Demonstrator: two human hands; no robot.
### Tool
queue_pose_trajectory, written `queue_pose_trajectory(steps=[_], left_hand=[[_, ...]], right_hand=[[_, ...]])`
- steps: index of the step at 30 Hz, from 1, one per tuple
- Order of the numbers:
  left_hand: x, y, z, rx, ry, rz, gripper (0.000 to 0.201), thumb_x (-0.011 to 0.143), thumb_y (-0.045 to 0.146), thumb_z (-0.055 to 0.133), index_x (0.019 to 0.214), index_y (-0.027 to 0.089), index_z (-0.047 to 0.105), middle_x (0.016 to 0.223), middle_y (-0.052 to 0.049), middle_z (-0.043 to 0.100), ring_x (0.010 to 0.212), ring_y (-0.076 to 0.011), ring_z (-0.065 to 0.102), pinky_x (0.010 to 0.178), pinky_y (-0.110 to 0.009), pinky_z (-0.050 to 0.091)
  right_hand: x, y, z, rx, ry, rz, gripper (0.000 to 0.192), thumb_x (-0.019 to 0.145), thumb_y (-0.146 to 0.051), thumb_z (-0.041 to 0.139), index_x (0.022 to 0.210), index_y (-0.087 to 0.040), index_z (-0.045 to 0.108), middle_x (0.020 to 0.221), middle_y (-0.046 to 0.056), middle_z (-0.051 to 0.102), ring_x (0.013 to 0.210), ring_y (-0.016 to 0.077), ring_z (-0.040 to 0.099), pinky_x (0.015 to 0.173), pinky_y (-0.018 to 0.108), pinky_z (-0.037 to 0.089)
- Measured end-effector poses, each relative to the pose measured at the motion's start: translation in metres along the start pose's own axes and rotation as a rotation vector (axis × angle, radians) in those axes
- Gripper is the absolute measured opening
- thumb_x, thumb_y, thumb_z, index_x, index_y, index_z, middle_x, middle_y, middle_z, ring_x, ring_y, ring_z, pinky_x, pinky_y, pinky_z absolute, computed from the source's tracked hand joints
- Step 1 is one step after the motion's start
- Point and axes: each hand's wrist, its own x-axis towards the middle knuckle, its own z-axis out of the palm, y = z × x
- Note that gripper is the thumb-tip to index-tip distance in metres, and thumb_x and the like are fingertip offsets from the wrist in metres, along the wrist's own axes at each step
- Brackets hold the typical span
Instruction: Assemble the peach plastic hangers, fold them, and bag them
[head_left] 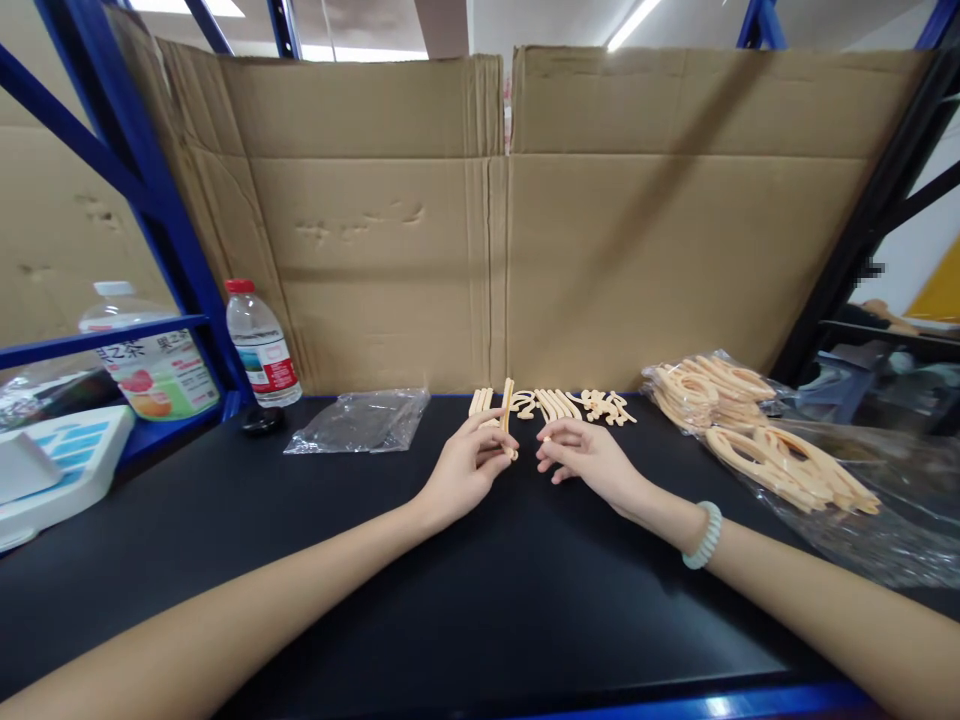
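Note:
My left hand (466,467) is closed around a thin cream-coloured strip (508,400), which stands nearly upright between thumb and fingers. The strip's lower end shows a small rounded tip below the fingers. Level with it, a short gap to the right, my right hand (589,462) has thumb and fingertips pinched together. A tiny pale spot shows at that pinch, too small to name. Just beyond the hands lie short straight strips (481,402), a row of longer curved strips (556,404) and a cluster of small knobbed pieces (604,406), all cream-coloured.
At right, clear bags (892,530) lie with cream oval ring pieces (795,465). A flat clear bag (360,420), a black round object (263,420) and a red-capped water bottle (261,345) are at left. Cardboard (390,270) walls the back of the black table (480,610).

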Motion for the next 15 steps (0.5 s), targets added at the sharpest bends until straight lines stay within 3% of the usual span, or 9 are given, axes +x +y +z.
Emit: queue_pose_trajectory(steps=[3,6,8,11,15], left_hand=[[-0.0027,0.0048,0.0045,-0.144,-0.038,-0.112,0.009,0.077,0.016,0.061,0.082,0.017,0.069,0.14,-0.008,0.042,0.115,-0.0241,0.057,0.092,-0.034,0.053],[-0.0043,0.0058,0.0067,-0.229,-0.02,-0.146,0.009,0.076,0.02,0.063,0.076,0.016,0.071,0.127,-0.01,0.056,0.123,-0.0272,0.05,0.095,-0.035,0.05],[-0.0046,0.0046,0.0079,-0.328,-0.008,-0.186,0.007,0.075,0.02,0.066,0.078,0.015,0.07,0.111,-0.01,0.064,0.11,-0.026,0.059,0.092,-0.037,0.051],[-0.0044,0.0029,0.0086,-0.47,0.047,-0.257,0.021,0.069,0.019,0.073,0.087,0.015,0.064,0.095,-0.006,0.066,0.084,-0.0195,0.066,0.081,-0.036,0.053],[-0.0034,0.0043,0.008,-0.592,0.103,-0.302,0.04,0.066,0.014,0.075,0.103,0.016,0.059,0.098,-0.005,0.064,0.083,-0.0171,0.066,0.081,-0.033,0.051]], right_hand=[[-0.003,-0.0011,0.0025,0.039,0.005,0.003,0.03,0.069,-0.038,0.073,0.089,-0.018,0.064,0.075,0.002,0.066,0.069,0.0149,0.067,0.058,0.027,0.055],[-0.0063,-0.0039,0.0054,0.069,0.006,0.013,0.033,0.066,-0.038,0.076,0.089,-0.017,0.068,0.077,0.004,0.069,0.069,0.0158,0.067,0.06,0.028,0.057],[-0.0079,-0.0057,0.0074,0.094,0.005,0.04,0.035,0.067,-0.04,0.076,0.09,-0.015,0.069,0.079,0.006,0.07,0.072,0.0167,0.068,0.062,0.029,0.057],[-0.0091,-0.0075,0.0095,0.14,0.012,0.083,0.039,0.072,-0.046,0.07,0.094,-0.013,0.07,0.082,0.008,0.07,0.076,0.0177,0.068,0.067,0.03,0.057],[-0.009,-0.0067,0.0106,0.139,0.03,0.081,0.034,0.066,-0.041,0.076,0.086,-0.015,0.066,0.077,0.005,0.07,0.072,0.016,0.067,0.068,0.031,0.055]])
